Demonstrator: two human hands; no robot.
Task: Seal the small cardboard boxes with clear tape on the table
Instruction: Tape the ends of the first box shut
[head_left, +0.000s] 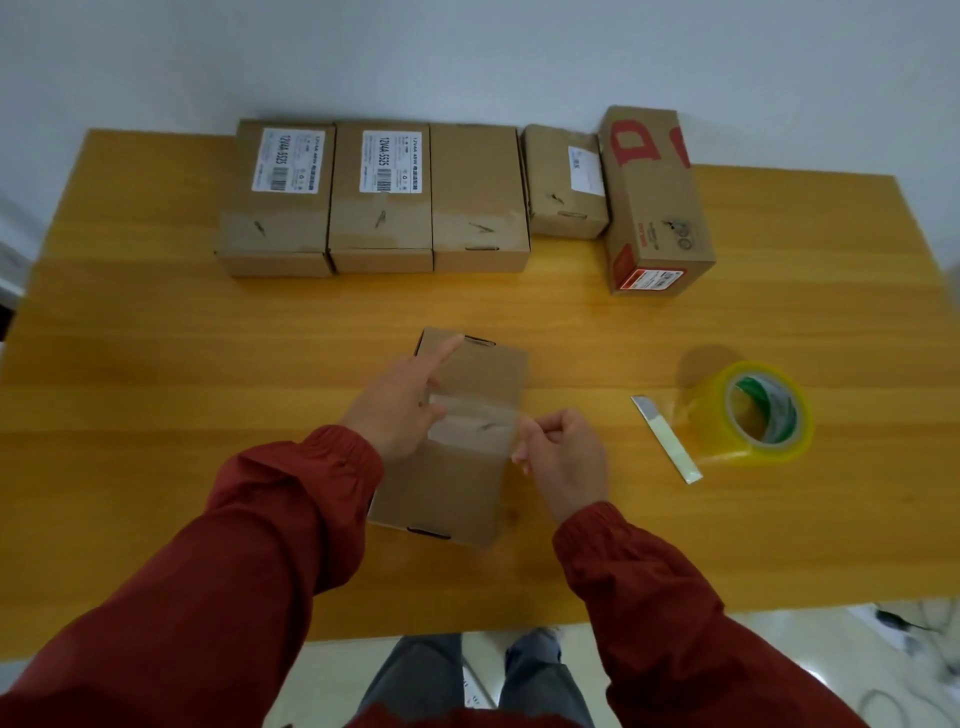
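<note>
A small plain cardboard box (457, 483) lies in the middle of the wooden table (156, 364). A strip of clear tape (475, 423) stretches across its top seam. My left hand (402, 402) holds the strip's left end, its index finger pointing straight out over the box's far edge. My right hand (563, 457) pinches the strip's right end just off the box's right side. A roll of yellowish clear tape (753, 415) lies to the right, with a utility knife (667, 439) beside it.
Several cardboard boxes stand in a row at the back: two labelled boxes (278, 200) (382, 200), a plain box (478, 200), a smaller box (563, 182) and a taller box with red print (654, 202). The table's near edge runs below my arms.
</note>
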